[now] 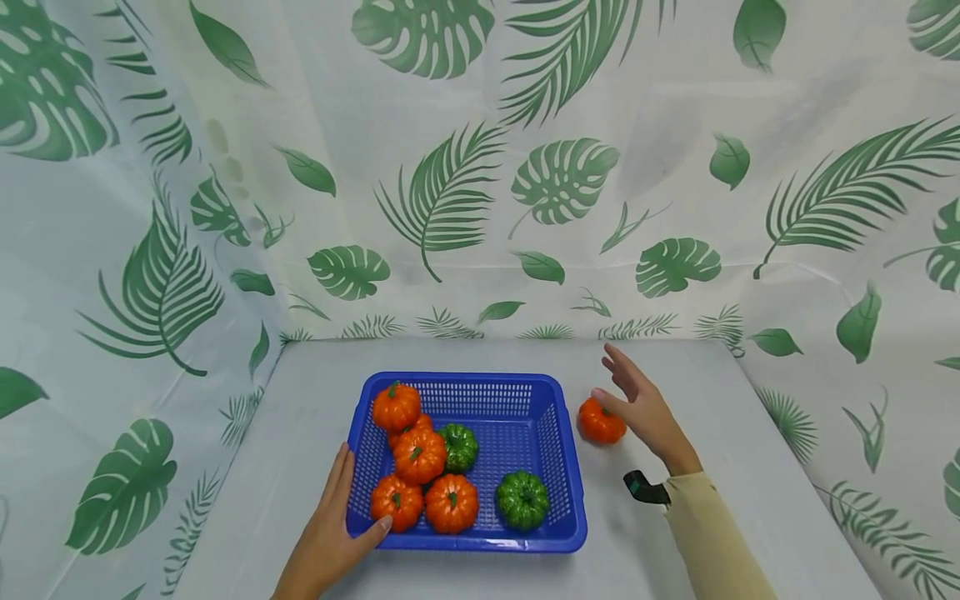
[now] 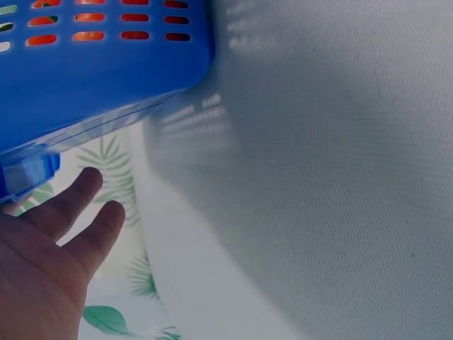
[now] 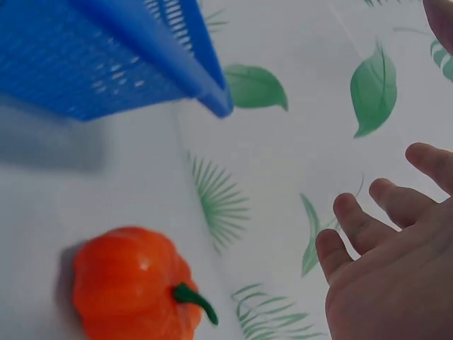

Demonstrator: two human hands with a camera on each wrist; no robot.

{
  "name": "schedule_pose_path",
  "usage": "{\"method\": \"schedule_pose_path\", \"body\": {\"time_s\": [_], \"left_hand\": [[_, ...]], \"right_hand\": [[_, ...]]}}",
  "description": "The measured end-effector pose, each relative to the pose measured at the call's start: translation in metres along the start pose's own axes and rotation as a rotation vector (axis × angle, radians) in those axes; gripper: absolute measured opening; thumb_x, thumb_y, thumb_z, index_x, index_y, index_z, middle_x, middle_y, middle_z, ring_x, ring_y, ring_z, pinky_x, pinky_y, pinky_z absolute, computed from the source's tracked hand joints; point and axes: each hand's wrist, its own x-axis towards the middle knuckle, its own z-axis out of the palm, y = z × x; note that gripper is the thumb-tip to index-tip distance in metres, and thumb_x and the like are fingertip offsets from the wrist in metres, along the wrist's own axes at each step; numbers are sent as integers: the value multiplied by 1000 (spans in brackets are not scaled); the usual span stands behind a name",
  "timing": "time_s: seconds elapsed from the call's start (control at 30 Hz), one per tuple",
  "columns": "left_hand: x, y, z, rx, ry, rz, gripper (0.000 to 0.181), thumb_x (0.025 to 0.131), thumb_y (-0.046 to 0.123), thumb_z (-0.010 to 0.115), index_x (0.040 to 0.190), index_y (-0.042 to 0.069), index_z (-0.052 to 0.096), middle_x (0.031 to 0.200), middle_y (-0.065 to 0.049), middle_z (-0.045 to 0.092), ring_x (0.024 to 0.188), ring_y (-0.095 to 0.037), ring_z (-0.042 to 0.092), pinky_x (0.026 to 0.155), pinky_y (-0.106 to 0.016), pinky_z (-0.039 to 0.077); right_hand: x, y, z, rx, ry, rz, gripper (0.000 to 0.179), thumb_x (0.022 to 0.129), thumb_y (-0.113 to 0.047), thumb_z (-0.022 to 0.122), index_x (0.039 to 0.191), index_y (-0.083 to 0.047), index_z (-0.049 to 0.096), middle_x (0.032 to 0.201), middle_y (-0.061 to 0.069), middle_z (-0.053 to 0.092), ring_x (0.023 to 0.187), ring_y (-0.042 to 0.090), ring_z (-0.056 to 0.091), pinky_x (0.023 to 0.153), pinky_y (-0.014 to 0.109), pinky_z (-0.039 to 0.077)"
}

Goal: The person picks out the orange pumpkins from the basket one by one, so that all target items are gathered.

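A blue plastic basket (image 1: 480,543) stands on the white table, with several small orange pumpkins (image 1: 419,456) bunched at its left side. Two green pumpkins (image 1: 522,501) lie in it too, one beside the orange ones, one at the front right. My left hand (image 1: 330,533) rests against the basket's front left corner, thumb at the rim; the left wrist view shows its fingers (image 2: 92,237) extended beside the basket. Right of the basket a lone orange pumpkin (image 3: 134,287) sits on the table. My right hand (image 1: 647,412) hovers by it, fingers spread and holding nothing, partly covering it in the head view.
White sheeting with green leaf prints (image 1: 566,179) hangs behind and at both sides of the table (image 1: 315,375). A black strap-like piece (image 1: 647,488) sticks out at the right wrist, by the light yellow sleeve (image 1: 712,533).
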Motion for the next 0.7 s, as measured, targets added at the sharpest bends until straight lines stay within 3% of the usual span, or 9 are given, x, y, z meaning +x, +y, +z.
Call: {"method": "schedule_pose_path", "body": {"time_s": [0.33, 0.7], "left_hand": [[-1, 0, 1, 3, 5, -1, 118, 93, 66, 71, 173, 8, 7, 180, -12, 0, 159, -47, 20, 114, -67, 32], [0, 0, 1, 2, 10, 3, 118, 93, 65, 72, 172, 6, 8, 180, -10, -1, 160, -46, 19, 116, -67, 30]], "right_hand": [[9, -15, 18, 71, -71, -112, 81, 100, -28, 74, 170, -17, 33, 169, 19, 37, 154, 52, 32, 117, 72, 31], [14, -35, 46, 131, -174, -200, 85, 97, -21, 78, 170, -13, 33, 171, 21, 33, 155, 53, 28, 118, 75, 25]]}}
